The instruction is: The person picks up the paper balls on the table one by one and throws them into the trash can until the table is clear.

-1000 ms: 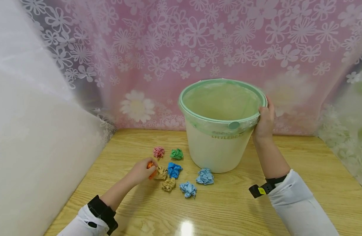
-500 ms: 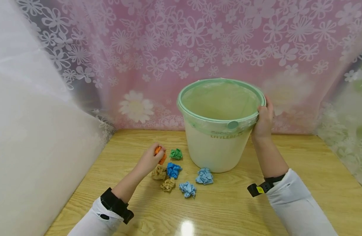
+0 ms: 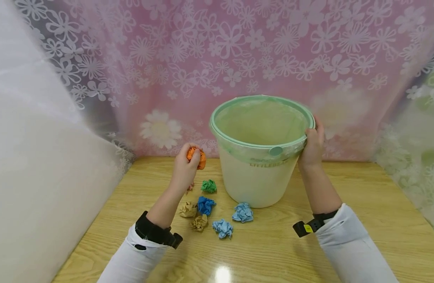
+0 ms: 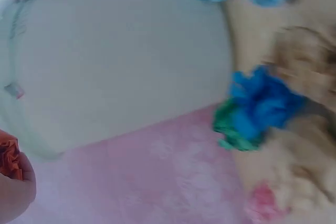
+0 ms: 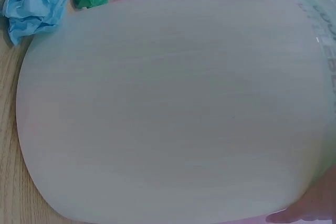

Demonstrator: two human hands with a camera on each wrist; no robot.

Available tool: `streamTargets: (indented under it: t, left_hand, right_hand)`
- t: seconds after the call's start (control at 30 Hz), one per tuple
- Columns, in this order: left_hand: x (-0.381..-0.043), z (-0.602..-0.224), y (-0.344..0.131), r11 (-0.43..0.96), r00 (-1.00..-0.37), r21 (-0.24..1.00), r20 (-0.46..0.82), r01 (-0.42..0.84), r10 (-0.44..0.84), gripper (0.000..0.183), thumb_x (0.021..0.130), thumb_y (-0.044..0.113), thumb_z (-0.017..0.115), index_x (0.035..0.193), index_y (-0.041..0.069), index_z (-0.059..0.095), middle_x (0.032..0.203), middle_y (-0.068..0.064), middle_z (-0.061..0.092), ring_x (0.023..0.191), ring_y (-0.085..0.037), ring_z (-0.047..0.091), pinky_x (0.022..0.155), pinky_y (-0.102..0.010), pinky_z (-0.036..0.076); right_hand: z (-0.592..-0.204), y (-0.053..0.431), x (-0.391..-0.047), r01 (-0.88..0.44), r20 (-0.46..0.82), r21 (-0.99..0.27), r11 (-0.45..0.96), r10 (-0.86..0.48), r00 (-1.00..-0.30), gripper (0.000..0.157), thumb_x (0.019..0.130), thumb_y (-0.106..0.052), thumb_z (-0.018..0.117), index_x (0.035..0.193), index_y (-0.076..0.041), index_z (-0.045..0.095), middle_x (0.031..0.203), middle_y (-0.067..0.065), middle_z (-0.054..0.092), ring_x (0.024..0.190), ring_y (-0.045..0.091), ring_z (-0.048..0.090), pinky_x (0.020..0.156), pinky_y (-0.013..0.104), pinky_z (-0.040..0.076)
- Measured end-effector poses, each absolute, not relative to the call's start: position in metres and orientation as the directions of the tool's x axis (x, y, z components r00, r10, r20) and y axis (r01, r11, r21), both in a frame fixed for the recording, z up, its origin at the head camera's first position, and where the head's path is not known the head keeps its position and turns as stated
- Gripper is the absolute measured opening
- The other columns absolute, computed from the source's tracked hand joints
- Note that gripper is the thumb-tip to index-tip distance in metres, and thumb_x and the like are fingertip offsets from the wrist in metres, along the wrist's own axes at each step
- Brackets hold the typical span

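Clerk: Item one, your left hand [image 3: 183, 168]?
Keeper: Fingers and thumb clamped on one orange paper ball [image 3: 202, 161], crumpled; held above the desk [image 3: 266, 251], just left of the bucket [image 3: 254, 182], apart from it.

Clerk: Item two, your right hand [image 3: 313, 147]?
Keeper: Clamped on the rim [image 3: 252, 146], at the bucket's right side; bucket mouth-up, to the left of this hand.

Clerk: Stock below your left hand?
Keeper: One pink ball [image 3: 190, 187], partly hidden; one green ball [image 3: 208, 186], lower right; beyond it towards you, one dark blue ball [image 3: 205, 205], two tan balls [image 3: 199, 223], two light blue balls [image 3: 223, 228].

Clerk: Handling notes?
Keeper: Pinch lightly; loose paper probably crushes or slips. For any crossing of the rim, lift ball and knuckles clear first. With your right hand, steady without pushing, lest the bucket rock.
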State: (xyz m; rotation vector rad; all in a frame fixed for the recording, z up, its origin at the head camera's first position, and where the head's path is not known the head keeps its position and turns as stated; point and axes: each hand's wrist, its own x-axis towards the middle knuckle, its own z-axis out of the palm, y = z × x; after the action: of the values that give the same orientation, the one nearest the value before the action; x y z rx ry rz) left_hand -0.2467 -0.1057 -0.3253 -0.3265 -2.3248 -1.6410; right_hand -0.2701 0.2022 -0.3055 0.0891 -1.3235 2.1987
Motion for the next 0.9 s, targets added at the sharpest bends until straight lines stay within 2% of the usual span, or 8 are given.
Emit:
streamTargets:
  t: [0.17,0.47,0.9]
  left_hand:
    - [-0.253,-0.309,-0.096,0.268,-0.904,0.873,0.427,0.407,-0.017,0.022,0.100,0.021,0.046,0.110,0.005,0.058,0.095,-0.014,0.057,0.068,-0.017,0.050,0.057,-0.027,0.045]
    - [-0.270,-0.280,-0.075,0.277,-0.862,0.828,0.506,0.488,0.005,0.022,0.099,0.019,0.047,0.109,0.004,0.059,0.091,-0.015,0.059,0.067,-0.016,0.051,0.055,-0.024,0.045]
    - [-0.305,-0.235,-0.045,0.291,-0.872,0.824,0.480,0.486,0.098,0.021,0.100,0.020,0.045,0.112,0.007,0.056,0.096,-0.011,0.057,0.072,-0.017,0.050,0.059,-0.024,0.044]
  right_hand:
    - [-0.308,0.201,-0.271,-0.503,0.343,-0.794,-0.340,0.432,-0.834,0.055,0.090,-0.013,0.032,0.144,-0.007,0.033,0.141,0.009,0.040,0.124,0.022,0.043,0.108,0.033,0.034]
    - [-0.307,0.201,-0.272,-0.514,0.348,-0.791,-0.331,0.449,-0.823,0.056,0.089,-0.012,0.032,0.144,-0.005,0.034,0.141,0.010,0.042,0.125,0.022,0.042,0.109,0.032,0.033]
    - [-0.306,0.199,-0.272,-0.521,0.351,-0.786,-0.333,0.454,-0.819,0.055,0.089,-0.013,0.033,0.143,-0.005,0.035,0.139,0.009,0.043,0.120,0.021,0.044,0.105,0.031,0.035]
